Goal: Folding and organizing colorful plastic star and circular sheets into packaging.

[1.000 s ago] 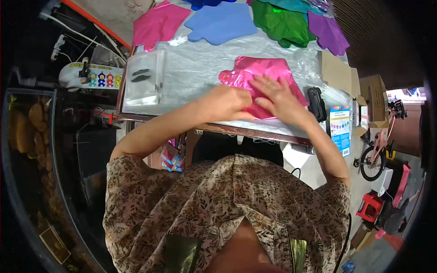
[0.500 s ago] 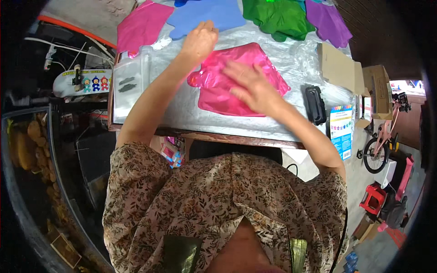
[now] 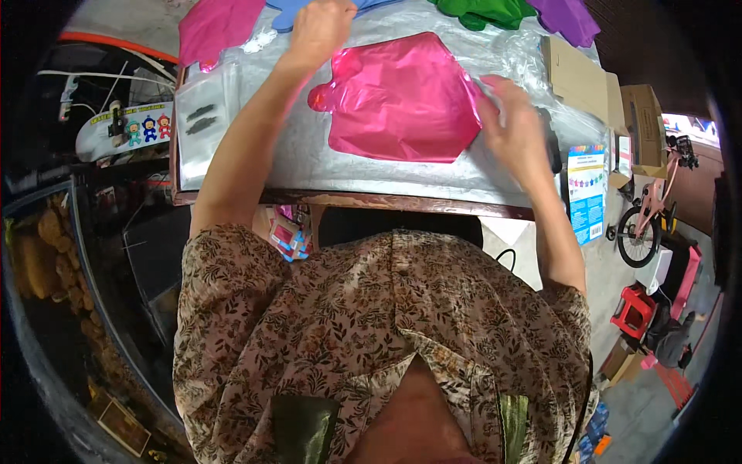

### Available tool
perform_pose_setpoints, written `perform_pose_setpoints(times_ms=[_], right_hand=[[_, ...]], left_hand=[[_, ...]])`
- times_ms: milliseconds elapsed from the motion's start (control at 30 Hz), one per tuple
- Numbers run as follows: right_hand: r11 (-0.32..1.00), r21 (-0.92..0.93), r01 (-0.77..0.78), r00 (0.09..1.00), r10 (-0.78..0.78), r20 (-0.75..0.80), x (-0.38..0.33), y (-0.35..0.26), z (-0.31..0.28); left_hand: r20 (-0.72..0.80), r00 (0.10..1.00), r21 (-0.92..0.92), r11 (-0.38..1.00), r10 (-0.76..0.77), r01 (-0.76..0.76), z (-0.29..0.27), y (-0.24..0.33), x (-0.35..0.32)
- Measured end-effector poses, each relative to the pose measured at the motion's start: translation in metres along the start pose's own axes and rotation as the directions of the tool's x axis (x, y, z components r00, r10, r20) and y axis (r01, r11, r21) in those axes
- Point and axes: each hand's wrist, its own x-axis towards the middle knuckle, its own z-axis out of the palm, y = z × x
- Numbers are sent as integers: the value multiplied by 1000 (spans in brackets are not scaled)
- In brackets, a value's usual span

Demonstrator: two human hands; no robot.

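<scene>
A flat, shiny pink foil balloon [image 3: 402,100], uninflated, lies in the middle of the table, with a small rounded tab at its left end. My left hand [image 3: 318,35] is just beyond the balloon's upper left corner, close to the blue foil piece [image 3: 284,19]. Its fingers are curled closed, and what they hold, if anything, is hidden. To the right of the balloon, my right hand [image 3: 514,127] is blurred by motion, with thumb and fingers apart by the balloon's right corner. A black device [image 3: 553,143] is partly behind it.
Pink [image 3: 219,29], green [image 3: 487,11] and purple [image 3: 568,19] foil pieces line the far edge. Clear plastic bags [image 3: 205,131] lie left. At right are an opened cardboard box [image 3: 583,77], crumpled clear plastic [image 3: 522,58] and a blue-and-white printed package [image 3: 586,193].
My right hand has moved off the pink balloon to its right side. My left hand has shifted slightly farther away. The view has moved, so the table sits higher in the picture.
</scene>
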Motion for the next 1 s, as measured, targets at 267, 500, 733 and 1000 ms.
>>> perform_pose_setpoints(times_ms=[267, 500, 733, 1000], right_hand=[[955, -170, 242, 969, -247, -8, -25, -16, 18], [955, 276, 110, 989, -133, 68, -5, 15, 36], [959, 31, 283, 922, -281, 268, -19, -10, 12], [984, 79, 157, 987, -159, 17, 34, -21, 15]], left_hand=[[229, 930, 471, 869, -286, 151, 10, -2, 6], [202, 966, 428, 902, -160, 60, 6, -5, 9], [210, 919, 409, 884, -334, 228, 10, -9, 15], [354, 711, 109, 781, -608, 614, -5, -21, 34]])
